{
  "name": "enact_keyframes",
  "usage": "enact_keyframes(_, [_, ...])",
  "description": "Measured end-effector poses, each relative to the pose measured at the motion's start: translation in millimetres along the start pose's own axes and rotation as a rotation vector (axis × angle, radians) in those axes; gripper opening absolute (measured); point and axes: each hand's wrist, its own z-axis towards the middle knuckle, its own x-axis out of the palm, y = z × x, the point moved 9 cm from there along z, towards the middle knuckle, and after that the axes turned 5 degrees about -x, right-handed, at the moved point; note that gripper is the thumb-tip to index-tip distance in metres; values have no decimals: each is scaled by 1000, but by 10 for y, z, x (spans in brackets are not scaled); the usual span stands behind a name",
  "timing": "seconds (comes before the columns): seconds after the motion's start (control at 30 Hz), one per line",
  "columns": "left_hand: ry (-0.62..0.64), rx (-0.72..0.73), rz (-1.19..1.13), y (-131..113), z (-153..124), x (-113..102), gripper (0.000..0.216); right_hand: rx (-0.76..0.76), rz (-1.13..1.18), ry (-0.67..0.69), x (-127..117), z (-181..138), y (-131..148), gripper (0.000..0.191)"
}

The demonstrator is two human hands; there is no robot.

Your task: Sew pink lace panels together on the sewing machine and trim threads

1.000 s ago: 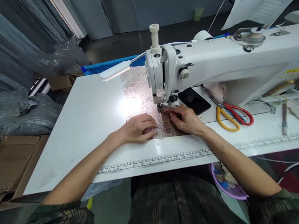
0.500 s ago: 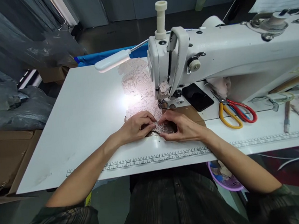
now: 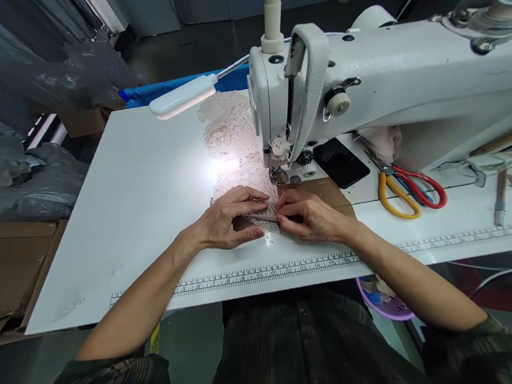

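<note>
Right-hand grip (image 3: 310, 214) pinches the lace (image 3: 232, 135) at its near end, long axis running away, left-hand grip (image 3: 226, 220) parted alongside.

From afar I see a dark plaid shirt (image 3: 263, 360) with a buttoned placket (image 3: 306, 347). Left of the placket, the left sleeve (image 3: 120, 383) shows green and pale stripes; right of it, the right sleeve (image 3: 484, 351) looks dark, blurred.
</note>
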Motion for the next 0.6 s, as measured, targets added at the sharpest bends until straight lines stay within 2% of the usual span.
enact_keyframes(0.1, [-26,14,97,1,11,59,30,-12,23,-23,-35,-2,-4,25])
enact_keyframes(0.17, [-106,29,174,-15,6,46,16,-16,13,-69,-93,-20,-40,23])
enact_keyframes(0.27, [-271,21,204,-30,-30,-64,17,0,-116,-108,-157,-60,-120,28])
enact_keyframes(0.33, [-323,42,200,-54,-51,-108,17,-8,-207,-50,-122,-71,-141,34])
enact_keyframes(0.43, [-275,130,234,-117,-43,-56,12,-51,-230,59,-50,-64,-105,34])
enact_keyframes(0.6, [-192,220,326,-150,-11,77,12,-73,-197,130,-26,-44,-30,31])
